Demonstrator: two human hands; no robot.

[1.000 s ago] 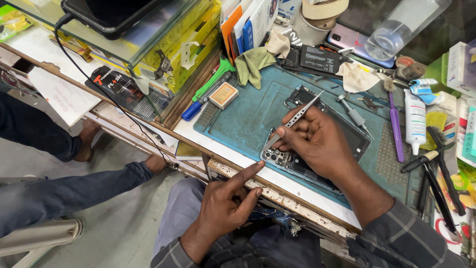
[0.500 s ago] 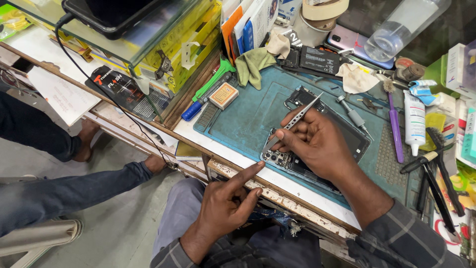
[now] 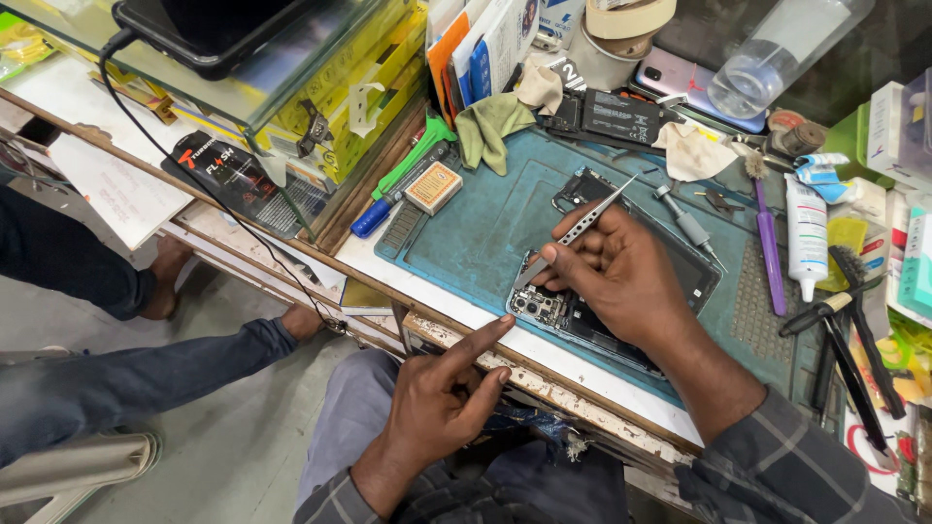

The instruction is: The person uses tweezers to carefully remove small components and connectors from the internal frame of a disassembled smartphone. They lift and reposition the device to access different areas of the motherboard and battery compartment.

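One opened phone [image 3: 544,309] lies back-up on the teal work mat [image 3: 485,223], its circuit board and camera cluster showing at the near end, while the rest of it is hidden under the right hand [image 3: 621,272]. That hand pinches a pair of metal tweezers [image 3: 575,231] between thumb and fingers, tips down at the phone's exposed end; what the tips touch is too small to tell. The left hand [image 3: 442,398] hangs below the bench edge, just short of the phone, forefinger stretched toward it and the other fingers curled in, holding nothing. Beyond the right hand's knuckles lie a small screwdriver [image 3: 687,225] and a purple brush [image 3: 765,233]; farther off sit a loose black battery [image 3: 619,116] and a green cloth [image 3: 490,124]. Left of the left hand, another person's legs [image 3: 116,378] are cut off by the frame edge.
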